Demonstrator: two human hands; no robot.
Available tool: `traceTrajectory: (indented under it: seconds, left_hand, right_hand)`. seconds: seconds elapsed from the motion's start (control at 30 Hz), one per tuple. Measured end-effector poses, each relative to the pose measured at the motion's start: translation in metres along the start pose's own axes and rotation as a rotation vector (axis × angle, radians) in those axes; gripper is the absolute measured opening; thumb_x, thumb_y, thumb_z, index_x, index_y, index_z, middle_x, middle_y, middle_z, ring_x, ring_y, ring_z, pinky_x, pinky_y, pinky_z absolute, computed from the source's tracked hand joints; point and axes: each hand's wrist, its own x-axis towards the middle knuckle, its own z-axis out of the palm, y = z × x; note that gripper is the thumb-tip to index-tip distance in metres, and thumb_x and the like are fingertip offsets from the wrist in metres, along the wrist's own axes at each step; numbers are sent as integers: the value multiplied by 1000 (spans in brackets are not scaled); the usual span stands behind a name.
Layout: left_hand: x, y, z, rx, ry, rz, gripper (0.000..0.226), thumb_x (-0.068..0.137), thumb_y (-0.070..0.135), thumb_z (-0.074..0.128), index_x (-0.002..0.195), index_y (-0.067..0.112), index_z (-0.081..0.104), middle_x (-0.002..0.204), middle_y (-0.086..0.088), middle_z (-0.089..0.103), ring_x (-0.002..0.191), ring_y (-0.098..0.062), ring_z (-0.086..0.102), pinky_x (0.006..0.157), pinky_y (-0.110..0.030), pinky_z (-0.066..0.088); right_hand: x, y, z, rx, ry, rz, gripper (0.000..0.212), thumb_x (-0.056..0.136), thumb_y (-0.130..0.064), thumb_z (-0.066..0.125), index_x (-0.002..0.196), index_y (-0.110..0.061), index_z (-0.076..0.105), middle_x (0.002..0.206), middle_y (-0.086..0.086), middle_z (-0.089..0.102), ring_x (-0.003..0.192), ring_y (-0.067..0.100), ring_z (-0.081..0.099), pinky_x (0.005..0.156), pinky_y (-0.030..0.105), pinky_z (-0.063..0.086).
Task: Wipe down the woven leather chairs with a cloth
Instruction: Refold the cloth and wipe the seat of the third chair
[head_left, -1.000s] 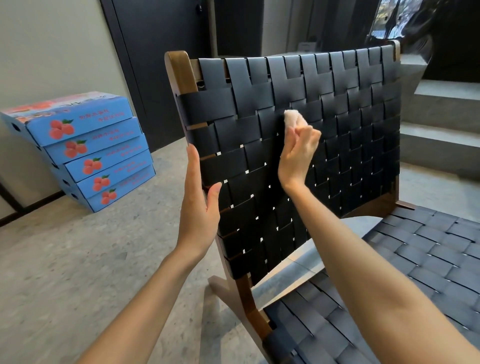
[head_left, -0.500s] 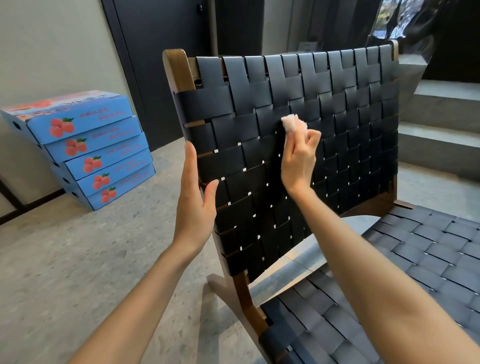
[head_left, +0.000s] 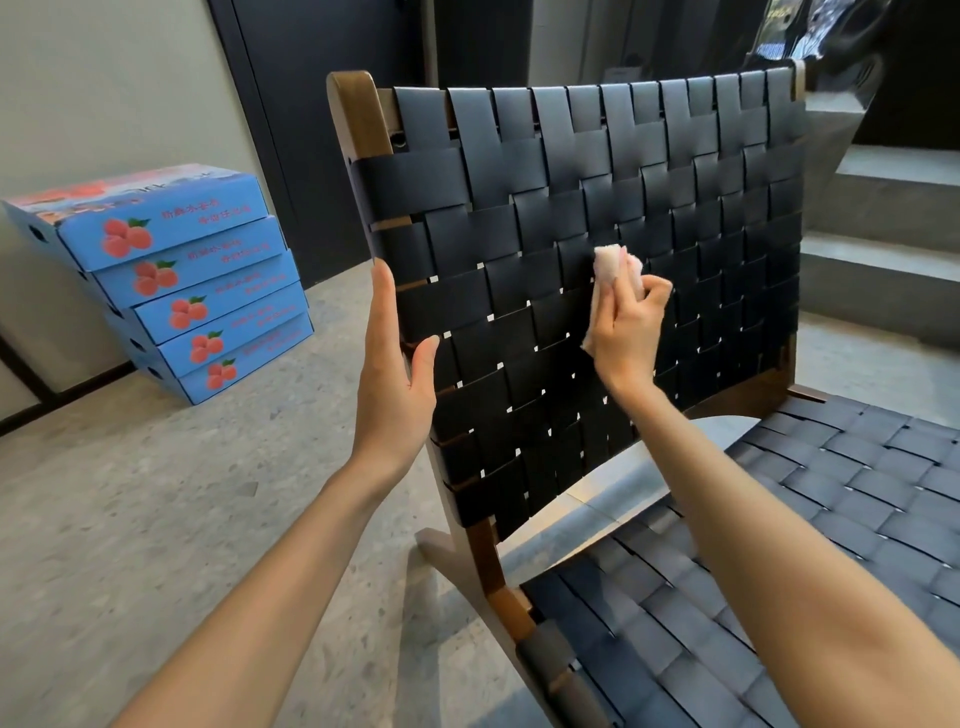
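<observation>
1. The woven leather chair (head_left: 530, 218) fills the middle and right of the frame. Its black strap backrest stands upright at the centre, and its woven seat (head_left: 810, 561) runs to the lower right.
2. A brown wooden frame (head_left: 358, 114) edges the backrest on the left and runs down to a foot on the floor (head_left: 156, 519).
3. The left hand (head_left: 395, 384), left of centre, lies flat along the backrest's left edge. Its fingers are straight and together, pointing up, and its thumb rests on the front of the weave.
4. The right hand (head_left: 628, 327), just right of centre, has its fingers curled round a small pale pink cloth (head_left: 609, 264) and holds it against the straps at mid-height. The wadded top of the cloth sticks out above the fingers.
5. At the left, five blue boxes (head_left: 176, 280) printed with red fruit are stacked on the floor against a light wall.
6. Grey steps (head_left: 883, 249) rise at the right edge, behind the chair.
</observation>
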Motion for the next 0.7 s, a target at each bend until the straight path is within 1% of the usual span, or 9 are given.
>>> traceTrajectory:
  seconds: [0.07, 0.13, 0.2, 0.3, 0.4, 0.47, 0.57, 0.63, 0.7]
  left_hand:
    - [0, -1, 0, -2, -7, -3, 73, 99, 14, 52, 140, 47, 0, 130, 51, -8, 134, 9, 4, 110, -17, 17]
    - [1, -2, 1, 0, -2, -7, 74, 99, 14, 51, 145, 42, 1, 134, 46, -8, 135, 11, 3, 111, -15, 16]
    - [1, -3, 1, 5, 2, -9, 74, 99, 13, 51, 149, 37, 1, 136, 44, -7, 135, 11, 3, 112, -15, 15]
    - [0, -1, 0, 10, -4, -2, 74, 99, 14, 51, 143, 44, -1, 135, 43, -7, 136, 7, 4, 113, -21, 17]
    - [0, 1, -2, 5, -12, 0, 73, 99, 14, 51, 139, 47, -1, 139, 37, -5, 137, 4, 5, 113, -23, 17]
    - [0, 1, -2, -12, -11, -3, 74, 99, 13, 51, 139, 46, -1, 137, 41, -6, 137, 4, 6, 113, -24, 18]
    - [0, 0, -2, -16, -21, -15, 73, 99, 13, 51, 141, 45, -1, 130, 48, -7, 136, 6, 5, 114, -24, 18]
    - [0, -1, -1, -16, -31, -19, 73, 100, 13, 50, 143, 43, -1, 130, 49, -8, 134, 11, 4, 114, -22, 16]
    - [1, -2, 0, -20, -35, -25, 73, 100, 11, 48, 147, 38, -2, 128, 51, -9, 130, 17, 1, 114, -21, 15]
  right_hand:
    - [-10, -9, 13, 36, 7, 91, 44, 103, -22, 37, 147, -13, 35, 105, 3, 34, 76, 9, 43, 71, 28, 43]
    - [-41, -30, 28, 61, 23, 64, 46, 102, -20, 35, 147, -12, 36, 105, 4, 40, 79, 14, 48, 73, 28, 43]
    - [-86, -58, 37, 86, -15, -92, 47, 101, -24, 33, 146, -9, 38, 109, 7, 48, 87, 14, 48, 78, 22, 43]
    - [-129, -79, 27, 133, -116, -264, 44, 103, -29, 34, 143, -9, 36, 95, 2, 45, 74, 10, 48, 62, 17, 44]
    - [-106, -59, 3, 79, -228, -411, 36, 102, -30, 35, 134, -18, 45, 90, -2, 38, 69, 9, 40, 59, 20, 43]
    - [-74, -23, -7, 24, -173, -280, 32, 101, -38, 35, 128, -30, 49, 93, 5, 42, 70, 15, 45, 63, 33, 47]
    - [-46, 28, -11, -63, -70, 170, 39, 102, -29, 31, 137, -16, 42, 105, 6, 37, 79, 17, 48, 75, 39, 52]
    - [-50, 24, -4, 7, -69, 289, 33, 101, -17, 30, 130, -14, 46, 104, 6, 39, 83, 8, 44, 82, 30, 48]
    - [-70, -4, 6, 59, -68, 212, 30, 98, -12, 29, 120, -16, 50, 98, 7, 46, 81, 0, 39, 76, 13, 35]
